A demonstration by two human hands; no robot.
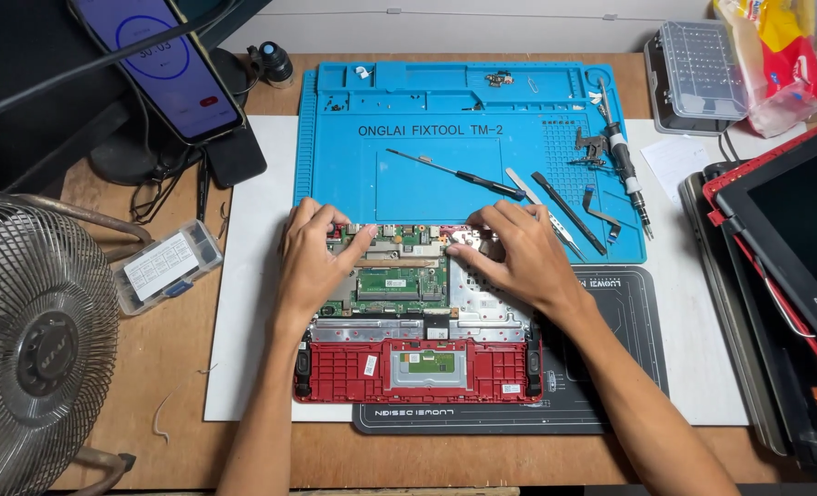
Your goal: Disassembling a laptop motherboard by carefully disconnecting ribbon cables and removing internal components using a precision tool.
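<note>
The opened laptop base lies before the repair mat, fan left.

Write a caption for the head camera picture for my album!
Two hands, left and right, rest on an opened red laptop beside a blue mat.

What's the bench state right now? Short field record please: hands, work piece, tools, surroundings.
left hand: flat on the circuit board, upper left part
right hand: fingertips on the board's upper right edge
work piece: opened red laptop base, insides exposed
under it: blue mat, white sheet
tools on mat: screwdriver, tweezers
left side: fan, phone
</note>
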